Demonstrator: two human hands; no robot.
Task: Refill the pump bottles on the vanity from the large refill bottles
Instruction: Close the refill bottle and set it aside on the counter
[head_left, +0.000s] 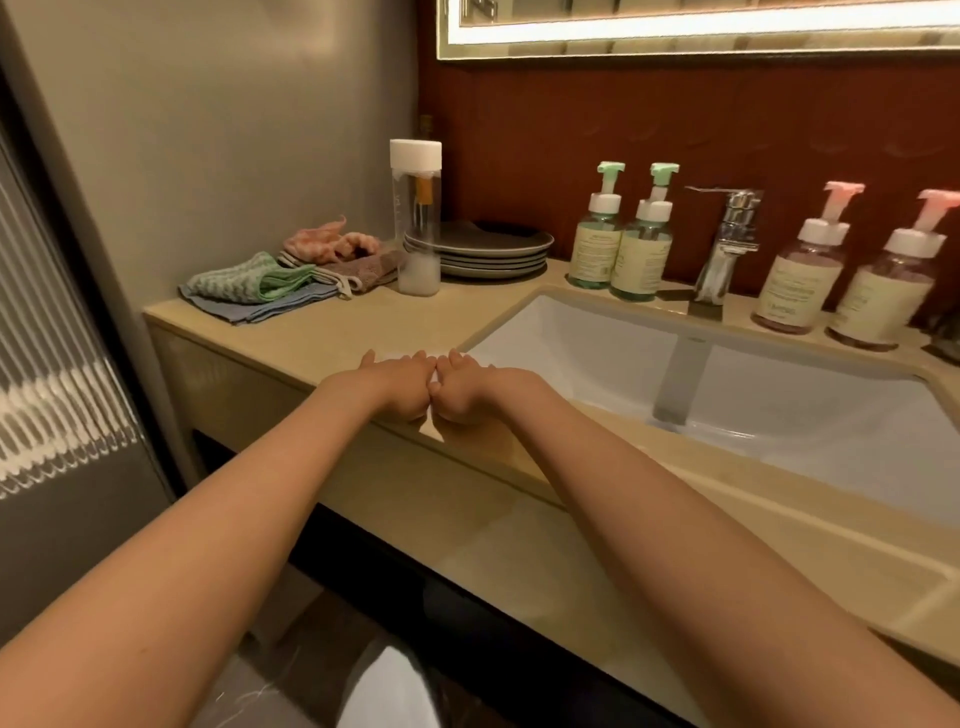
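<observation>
A person's left hand (397, 382) and right hand (465, 387) rest knuckle to knuckle on the vanity (332, 332) edge, just left of the sink (571, 332), fingers curled, holding nothing. Behind the sink, two green pump bottles (621, 244) stand left of the tap (724, 244), two pink ones (841, 275) right.

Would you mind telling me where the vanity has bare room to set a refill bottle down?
The widest free patch is the countertop between the folded cloths, the clear bottle and the sink, just beyond both hands. The back ledge is crowded: plates, green-pump bottles, faucet, pink-pump bottles.
</observation>
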